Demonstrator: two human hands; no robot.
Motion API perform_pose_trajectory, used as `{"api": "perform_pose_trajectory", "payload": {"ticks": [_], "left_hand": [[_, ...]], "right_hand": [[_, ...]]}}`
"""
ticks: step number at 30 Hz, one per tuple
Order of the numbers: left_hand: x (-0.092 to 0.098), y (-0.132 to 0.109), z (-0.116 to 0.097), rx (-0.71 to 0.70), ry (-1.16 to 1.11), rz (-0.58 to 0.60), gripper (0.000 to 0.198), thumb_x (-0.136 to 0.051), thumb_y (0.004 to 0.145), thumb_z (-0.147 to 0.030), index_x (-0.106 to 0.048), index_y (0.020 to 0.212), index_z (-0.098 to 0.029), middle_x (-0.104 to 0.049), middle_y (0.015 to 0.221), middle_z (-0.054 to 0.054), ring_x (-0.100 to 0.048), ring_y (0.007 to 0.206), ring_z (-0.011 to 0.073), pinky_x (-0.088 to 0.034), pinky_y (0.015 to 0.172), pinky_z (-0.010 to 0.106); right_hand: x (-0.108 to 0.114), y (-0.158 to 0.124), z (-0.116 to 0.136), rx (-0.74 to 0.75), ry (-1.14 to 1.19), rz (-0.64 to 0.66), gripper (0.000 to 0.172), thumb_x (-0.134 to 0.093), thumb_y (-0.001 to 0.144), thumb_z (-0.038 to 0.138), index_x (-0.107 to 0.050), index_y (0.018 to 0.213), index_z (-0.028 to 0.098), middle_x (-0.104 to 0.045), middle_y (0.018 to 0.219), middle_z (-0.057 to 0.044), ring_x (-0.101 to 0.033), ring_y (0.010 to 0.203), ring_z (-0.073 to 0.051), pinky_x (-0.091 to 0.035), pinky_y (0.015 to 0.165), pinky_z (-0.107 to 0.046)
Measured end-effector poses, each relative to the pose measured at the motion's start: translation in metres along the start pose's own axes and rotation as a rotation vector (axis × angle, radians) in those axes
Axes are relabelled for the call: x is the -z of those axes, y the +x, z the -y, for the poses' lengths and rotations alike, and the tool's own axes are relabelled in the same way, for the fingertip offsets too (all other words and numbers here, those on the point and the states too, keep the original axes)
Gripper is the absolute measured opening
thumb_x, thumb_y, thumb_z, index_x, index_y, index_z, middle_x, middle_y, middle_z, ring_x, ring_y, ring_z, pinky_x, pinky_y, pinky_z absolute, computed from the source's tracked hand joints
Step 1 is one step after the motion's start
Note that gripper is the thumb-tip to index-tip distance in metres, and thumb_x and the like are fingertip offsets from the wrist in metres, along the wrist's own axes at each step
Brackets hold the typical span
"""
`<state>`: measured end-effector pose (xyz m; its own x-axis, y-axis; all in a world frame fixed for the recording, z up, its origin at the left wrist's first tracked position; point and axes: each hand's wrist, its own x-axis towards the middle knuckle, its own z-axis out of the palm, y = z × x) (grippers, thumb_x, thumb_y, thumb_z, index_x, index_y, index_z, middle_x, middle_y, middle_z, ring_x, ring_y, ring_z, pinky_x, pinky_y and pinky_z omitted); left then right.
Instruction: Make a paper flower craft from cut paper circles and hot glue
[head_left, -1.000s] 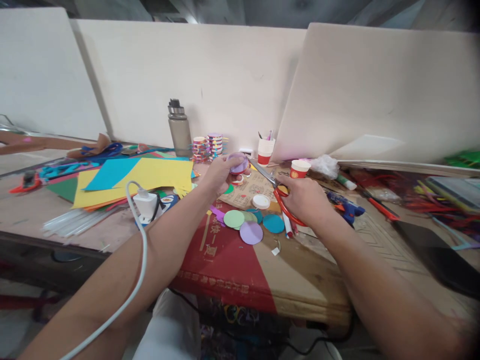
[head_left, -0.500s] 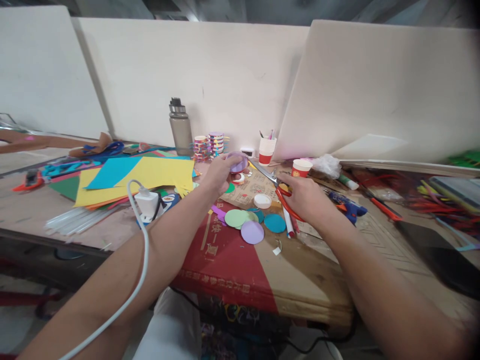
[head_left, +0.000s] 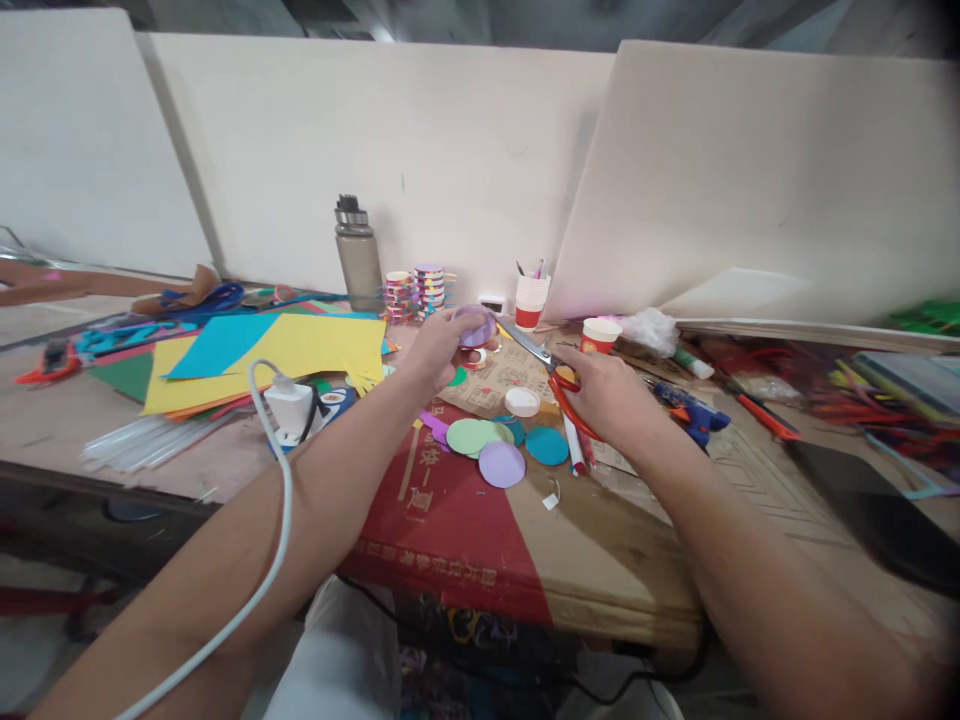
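Note:
My left hand (head_left: 442, 348) pinches a purple paper circle (head_left: 474, 326) above the middle of the worktop. In my right hand (head_left: 600, 390) is a pair of scissors (head_left: 534, 346) with orange-red handles, its blades pointing left. The blade tips reach the right edge of the purple circle; whether they touch it I cannot tell. Below my hands lie loose paper circles: a lilac one (head_left: 502, 464), a light green one (head_left: 467, 437) and a blue one (head_left: 547, 446). A small white round lid-like piece (head_left: 522, 402) sits just behind them.
Left are yellow paper sheets (head_left: 322, 345), a white plug adapter (head_left: 290, 405) and clear glue sticks (head_left: 142, 440). A grey bottle (head_left: 358, 262), decorated stacks (head_left: 430, 292) and paper cups (head_left: 531, 303) stand behind. Right lie a blue glue gun (head_left: 694, 418) and a black flat object (head_left: 877, 510). A white cable crosses my left forearm.
Almost nothing differs. The whole view has shifted slightly, and both hands keep the same hold on the purple paper circle and the scissors.

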<state>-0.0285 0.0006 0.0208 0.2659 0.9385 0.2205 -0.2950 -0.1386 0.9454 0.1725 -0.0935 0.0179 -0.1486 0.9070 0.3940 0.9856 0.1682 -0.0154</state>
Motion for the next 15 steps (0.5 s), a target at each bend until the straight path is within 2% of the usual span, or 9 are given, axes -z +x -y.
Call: {"api": "perform_pose_trajectory", "payload": {"ticks": [7,15], "left_hand": [[-0.0005,-0.0009,-0.0005,0.024,-0.003,0.005,0.013,-0.065,0.068,-0.019,-0.063,0.079,-0.014,-0.058,0.061,0.000,-0.055,0.048,0.0083,-0.031,0.037,0.018],[-0.0007,0.0000,0.0006,0.027,0.023,0.008,0.009,-0.065,0.069,-0.019,-0.063,0.076,-0.015,-0.059,0.058,0.001,-0.059,0.050,0.0107,-0.030,0.036,0.019]], "right_hand": [[-0.0020,0.0005,-0.0021,0.015,-0.062,0.014,0.045,-0.046,0.087,0.016,-0.058,0.131,0.019,-0.072,0.100,-0.012,-0.065,0.093,-0.026,-0.043,0.075,-0.029],[0.0026,-0.0012,-0.0006,-0.008,-0.095,0.002,0.040,-0.046,0.089,0.025,-0.062,0.125,0.026,-0.073,0.103,-0.010,-0.066,0.092,-0.027,-0.042,0.071,-0.031]]}}
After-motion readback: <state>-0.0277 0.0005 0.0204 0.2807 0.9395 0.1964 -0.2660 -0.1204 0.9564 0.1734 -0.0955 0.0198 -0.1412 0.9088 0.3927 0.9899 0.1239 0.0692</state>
